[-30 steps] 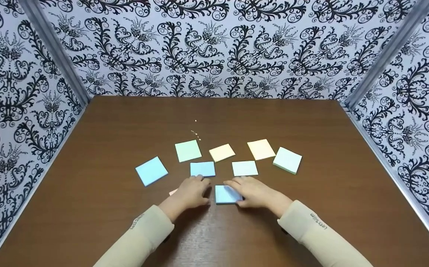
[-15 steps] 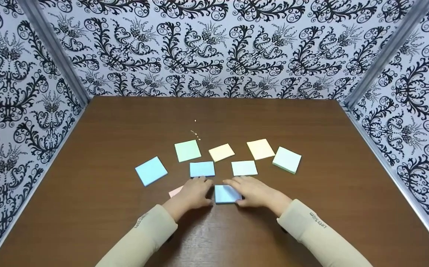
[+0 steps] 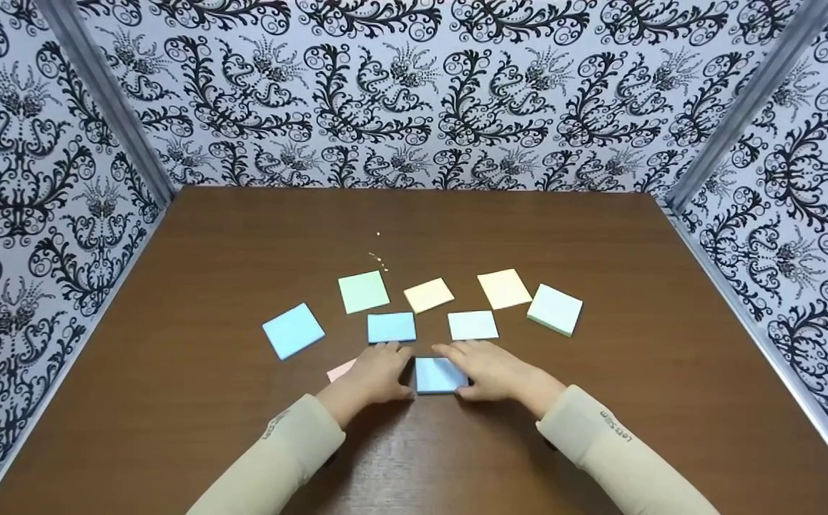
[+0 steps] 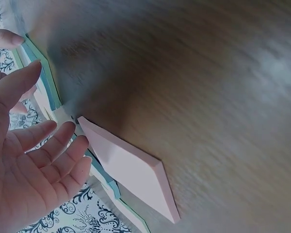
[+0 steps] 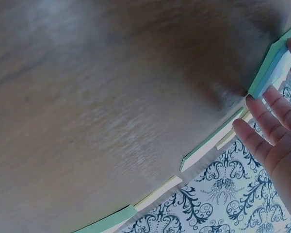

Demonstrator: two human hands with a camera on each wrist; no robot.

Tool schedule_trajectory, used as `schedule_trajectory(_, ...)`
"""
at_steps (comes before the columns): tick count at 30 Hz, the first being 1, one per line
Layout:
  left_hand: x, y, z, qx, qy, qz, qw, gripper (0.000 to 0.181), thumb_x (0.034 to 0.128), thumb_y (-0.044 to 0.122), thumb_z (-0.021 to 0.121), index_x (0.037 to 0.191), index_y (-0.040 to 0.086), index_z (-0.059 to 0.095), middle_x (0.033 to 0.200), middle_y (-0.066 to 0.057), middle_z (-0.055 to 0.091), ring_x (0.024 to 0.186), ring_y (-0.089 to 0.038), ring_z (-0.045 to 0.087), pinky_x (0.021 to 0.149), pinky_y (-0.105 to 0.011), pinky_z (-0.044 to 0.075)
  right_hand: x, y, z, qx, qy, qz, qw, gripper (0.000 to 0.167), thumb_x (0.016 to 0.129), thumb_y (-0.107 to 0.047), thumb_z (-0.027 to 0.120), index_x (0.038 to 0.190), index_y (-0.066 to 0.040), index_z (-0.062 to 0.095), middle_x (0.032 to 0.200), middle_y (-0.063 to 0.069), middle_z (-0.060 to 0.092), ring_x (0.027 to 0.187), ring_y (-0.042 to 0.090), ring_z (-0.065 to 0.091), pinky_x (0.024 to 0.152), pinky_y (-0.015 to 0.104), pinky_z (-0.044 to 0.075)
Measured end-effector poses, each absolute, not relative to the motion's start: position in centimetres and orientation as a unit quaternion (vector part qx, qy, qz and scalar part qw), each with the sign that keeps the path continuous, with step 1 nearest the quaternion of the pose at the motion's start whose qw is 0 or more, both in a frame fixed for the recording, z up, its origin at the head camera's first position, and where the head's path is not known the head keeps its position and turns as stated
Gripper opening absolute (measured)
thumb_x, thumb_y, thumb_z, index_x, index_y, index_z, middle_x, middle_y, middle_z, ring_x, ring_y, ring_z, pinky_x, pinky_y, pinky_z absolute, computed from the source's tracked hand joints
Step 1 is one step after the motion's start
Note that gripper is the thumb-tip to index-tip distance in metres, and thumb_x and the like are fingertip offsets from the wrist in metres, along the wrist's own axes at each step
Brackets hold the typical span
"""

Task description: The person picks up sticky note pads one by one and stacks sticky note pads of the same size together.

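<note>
A stack of sticky note pads (image 3: 434, 376), blue on top, lies between my hands; the wrist views show a green layer beneath. My right hand (image 3: 494, 369) holds the stack's right end, thumb at the front and fingers at the back. My left hand (image 3: 375, 375) rests close to the left edge, fingers loosely bent; I cannot tell whether it touches the stack. Partly hidden behind my left hand is a pink sticky note pad (image 3: 341, 369). In the left wrist view that pink pad (image 4: 131, 170) lies flat beside the fingers.
Beyond my hands lie a light blue pad (image 3: 292, 331), a blue pad (image 3: 391, 327), a green pad (image 3: 364, 292), two yellow pads (image 3: 428, 295), a whitish pad (image 3: 472, 325) and a thicker pale green pad (image 3: 555, 309). Patterned walls (image 3: 400, 93) border the brown table (image 3: 414, 222).
My left hand has shifted slightly right, toward the stack, showing more of the pink pad. The right hand and the stack stay in place.
</note>
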State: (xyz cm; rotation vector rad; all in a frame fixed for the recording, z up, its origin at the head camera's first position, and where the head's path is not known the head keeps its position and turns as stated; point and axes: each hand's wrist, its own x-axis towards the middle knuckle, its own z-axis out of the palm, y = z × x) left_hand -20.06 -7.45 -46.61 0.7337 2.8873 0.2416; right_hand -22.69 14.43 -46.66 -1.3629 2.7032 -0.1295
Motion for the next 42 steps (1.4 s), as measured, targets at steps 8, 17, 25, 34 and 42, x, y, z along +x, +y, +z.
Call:
schedule_trajectory(8,-20.2,-9.0,-45.3,0.251,0.96,0.115,0.05,0.057,0.0774,0.031,0.071,0.12,-0.002,0.052,0.102,-0.015,0.057,0.094,-0.031,0.056,0.081,-0.043,0.046,-24.3,16.7,-43.8,-0.424,0.9,-0.107,-0.003,0.061,0.083,-0.02,0.064,0.135,0.001,0.039,0.129,0.016,0.051,0.118,0.031,0.047,0.099,0.046,0.036)
schedule_trajectory(17,-20.3,-10.4,-45.4,0.202,0.966,0.144,0.078,0.063,0.0777,0.026,0.069,0.129,-0.002,0.047,0.12,-0.021,0.053,0.111,-0.036,0.049,0.093,-0.047,0.041,-26.8,19.5,-43.4,-0.411,0.903,-0.113,-0.047,0.045,0.081,-0.005,0.064,0.121,0.01,0.05,0.111,0.022,0.054,0.102,0.033,0.054,0.087,0.045,0.044)
schedule_trajectory(25,-20.1,-9.9,-46.1,0.22,0.964,0.13,0.068,0.059,0.0769,0.029,0.071,0.124,0.001,0.051,0.104,-0.014,0.056,0.095,-0.03,0.054,0.082,-0.045,0.045,-27.7,19.1,-45.0,-0.375,0.92,-0.108,0.042,0.046,0.084,-0.009,0.064,0.122,0.012,0.049,0.122,0.025,0.049,0.111,0.037,0.051,0.092,0.045,0.042)
schedule_trajectory(34,-19.7,-8.1,-46.5,0.248,0.958,0.13,0.07,0.063,0.0757,0.035,0.072,0.123,0.001,0.05,0.112,-0.016,0.056,0.102,-0.033,0.055,0.087,-0.044,0.044,-28.8,17.9,-45.8,-0.323,0.935,-0.073,0.124,0.06,0.084,-0.021,0.066,0.131,0.008,0.043,0.137,0.023,0.04,0.125,0.039,0.038,0.103,0.048,0.031)
schedule_trajectory(42,-19.9,-7.6,-47.0,0.246,0.961,0.109,0.066,0.071,0.0727,0.041,0.074,0.125,0.001,0.048,0.114,-0.016,0.055,0.106,-0.032,0.053,0.09,-0.045,0.042,-29.5,17.9,-46.7,-0.302,0.943,-0.081,0.113,0.057,0.085,-0.021,0.065,0.13,0.008,0.044,0.132,0.022,0.045,0.12,0.036,0.044,0.097,0.046,0.038)
